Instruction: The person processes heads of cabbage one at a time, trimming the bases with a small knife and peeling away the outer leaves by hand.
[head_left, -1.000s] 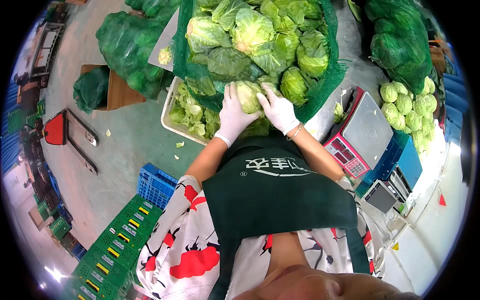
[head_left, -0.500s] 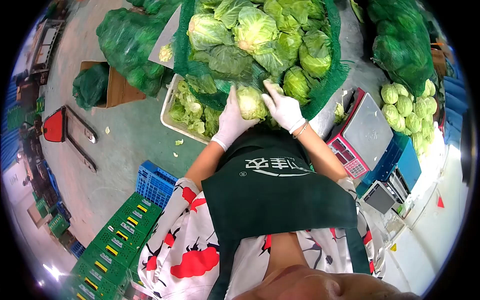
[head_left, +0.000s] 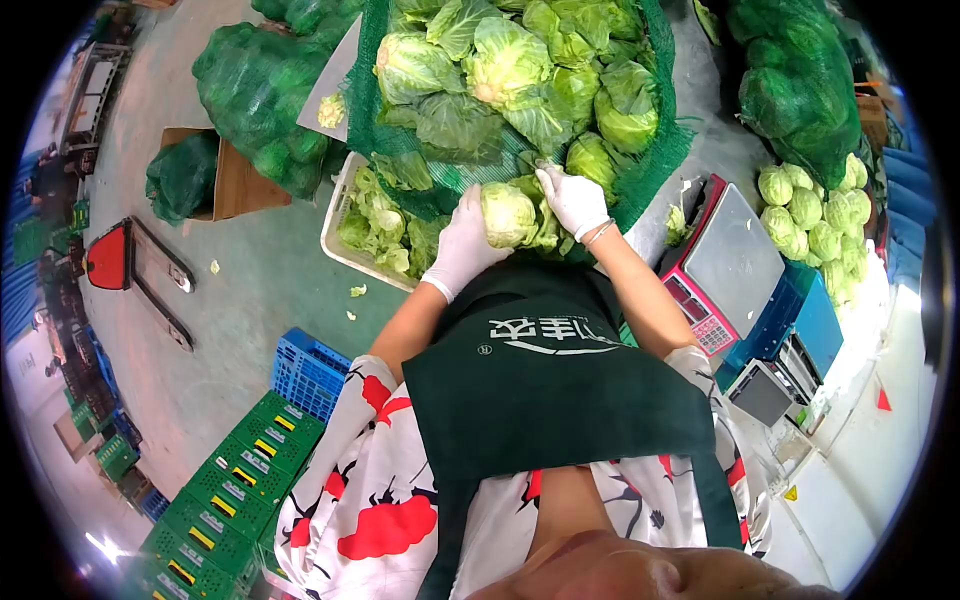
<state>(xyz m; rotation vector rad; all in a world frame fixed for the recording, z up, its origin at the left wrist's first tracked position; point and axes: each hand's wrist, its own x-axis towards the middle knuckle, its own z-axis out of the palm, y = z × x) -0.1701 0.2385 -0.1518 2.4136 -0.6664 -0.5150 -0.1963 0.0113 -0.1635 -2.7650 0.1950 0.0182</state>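
In the head view, a pale green cabbage (head_left: pixel 508 214) sits at the near edge of the work surface. My left hand (head_left: pixel 465 247), in a white glove, is wrapped round its left side. To the right, my gloved right hand (head_left: pixel 574 200) has its fingers closed at the top of a loose green cabbage leaf (head_left: pixel 547 228), which hangs beside the cabbage. Just beyond both hands, more leafy cabbages (head_left: pixel 508 62) lie heaped on an opened green mesh sack (head_left: pixel 664 160).
Trimmed leaves fill a white crate (head_left: pixel 338 240) at left. A red-framed scale (head_left: pixel 735 260) stands at right, near a pile of trimmed cabbages (head_left: pixel 825 225). Full mesh sacks (head_left: pixel 262 95), a pallet jack (head_left: pixel 110 257) and green crates (head_left: pixel 225 480) occupy the floor.
My right hand has drawn its fingers together and moved slightly away from the cabbage, with a leaf now spread between. The cabbage has turned a little in my left hand.
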